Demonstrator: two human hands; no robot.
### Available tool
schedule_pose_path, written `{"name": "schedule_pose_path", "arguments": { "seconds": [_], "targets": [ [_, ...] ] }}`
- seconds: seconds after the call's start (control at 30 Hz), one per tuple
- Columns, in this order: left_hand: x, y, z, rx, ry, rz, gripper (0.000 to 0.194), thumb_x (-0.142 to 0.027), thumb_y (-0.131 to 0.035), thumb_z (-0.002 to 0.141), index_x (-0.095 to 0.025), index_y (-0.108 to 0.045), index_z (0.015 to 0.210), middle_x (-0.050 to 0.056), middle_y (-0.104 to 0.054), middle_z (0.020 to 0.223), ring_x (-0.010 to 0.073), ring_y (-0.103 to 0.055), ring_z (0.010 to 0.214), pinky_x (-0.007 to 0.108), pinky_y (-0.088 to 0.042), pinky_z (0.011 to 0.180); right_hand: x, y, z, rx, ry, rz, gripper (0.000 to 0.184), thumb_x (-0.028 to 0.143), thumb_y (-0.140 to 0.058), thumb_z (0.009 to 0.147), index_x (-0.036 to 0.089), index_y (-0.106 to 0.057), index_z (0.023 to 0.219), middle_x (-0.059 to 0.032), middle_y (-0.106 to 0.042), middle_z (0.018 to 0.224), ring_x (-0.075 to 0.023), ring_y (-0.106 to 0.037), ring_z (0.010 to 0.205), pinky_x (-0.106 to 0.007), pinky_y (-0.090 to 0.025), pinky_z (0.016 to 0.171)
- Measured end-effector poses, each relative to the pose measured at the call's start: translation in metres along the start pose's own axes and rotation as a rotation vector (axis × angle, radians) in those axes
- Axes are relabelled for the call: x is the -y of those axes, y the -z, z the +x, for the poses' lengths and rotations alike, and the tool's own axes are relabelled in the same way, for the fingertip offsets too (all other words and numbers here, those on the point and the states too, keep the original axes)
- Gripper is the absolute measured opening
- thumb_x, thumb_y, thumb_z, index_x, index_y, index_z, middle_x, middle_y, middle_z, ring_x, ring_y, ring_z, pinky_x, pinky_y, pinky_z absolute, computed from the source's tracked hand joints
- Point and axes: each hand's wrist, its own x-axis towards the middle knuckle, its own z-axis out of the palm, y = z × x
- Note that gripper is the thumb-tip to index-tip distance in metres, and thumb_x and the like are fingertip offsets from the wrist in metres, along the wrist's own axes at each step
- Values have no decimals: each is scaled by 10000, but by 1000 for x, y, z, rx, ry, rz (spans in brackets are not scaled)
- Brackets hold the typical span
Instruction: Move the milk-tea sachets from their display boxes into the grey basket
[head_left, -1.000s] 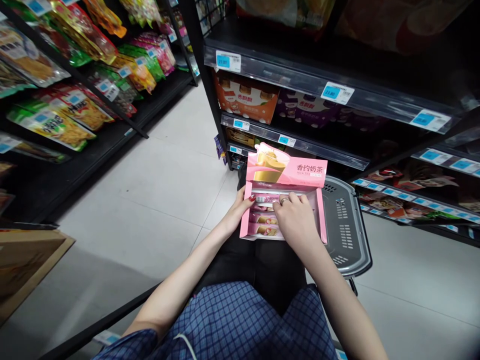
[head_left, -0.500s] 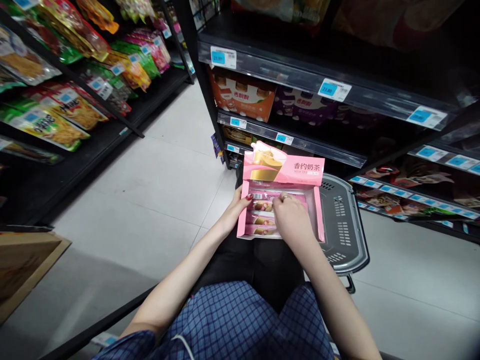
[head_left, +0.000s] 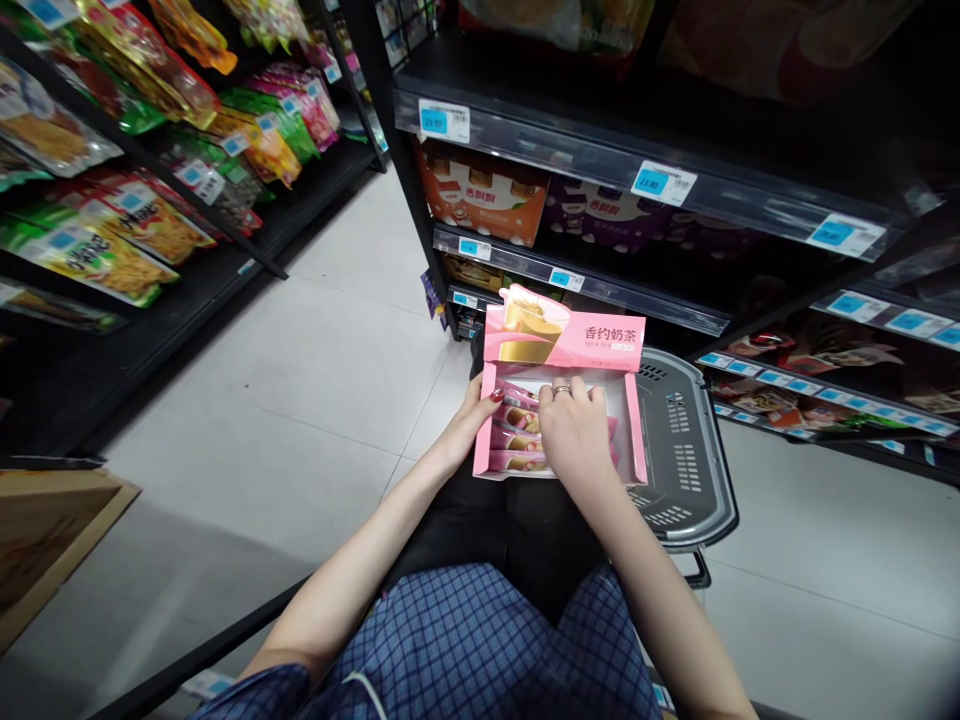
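Note:
A pink milk tea box [head_left: 634, 425] lies across my lap, its lid raised at the back with a drink pictured on it. My left hand [head_left: 469, 425] grips the box's left wall, the thumb with a red nail over the edge. Inside, several pink milk tea sachets [head_left: 517, 440] lie in a row. My right hand [head_left: 576, 430], wearing a ring, reaches into the box with its fingers curled over the sachets at the far side. The fingertips are hidden, and this hand covers the right part of the sachets.
A grey shopping basket [head_left: 679, 450] stands on the floor to the right of the box. Black shelves [head_left: 630, 165] with price tags and drink cartons [head_left: 484, 195] rise in front. Snack bags [head_left: 90, 250] fill the left shelving. A cardboard box [head_left: 60, 540] is at lower left.
My right hand has shifted its fingers towards the far side of the box and spread over the sachets. The far sachet now lies tilted. My left hand keeps its grip.

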Motion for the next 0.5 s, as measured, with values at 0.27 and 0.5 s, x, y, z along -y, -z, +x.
{"name": "schedule_pose_path", "arguments": {
  "seconds": [0.27, 0.5],
  "targets": [
    [3, 2, 2, 5, -5, -2, 543, -441, -565, 829, -249, -411, 1313, 44, -423, 1398, 262, -324, 1344, 392, -275, 1105, 3, -4, 0, 55, 16, 12, 226, 69, -322, 894, 95, -531, 974, -141, -603, 848, -247, -554, 801, -365, -340, 712],
    [0, 0, 1, -9, -7, -3, 567, -450, -593, 809, -249, -436, 1316, 35, -447, 1386, 264, -339, 1334, 373, -265, 1107, 6, -3, 6, -102, -54, 51, 240, 38, -335, 872, 101, -554, 946, -182, -555, 995, -273, -496, 913, -360, -339, 720]
  ]
}}
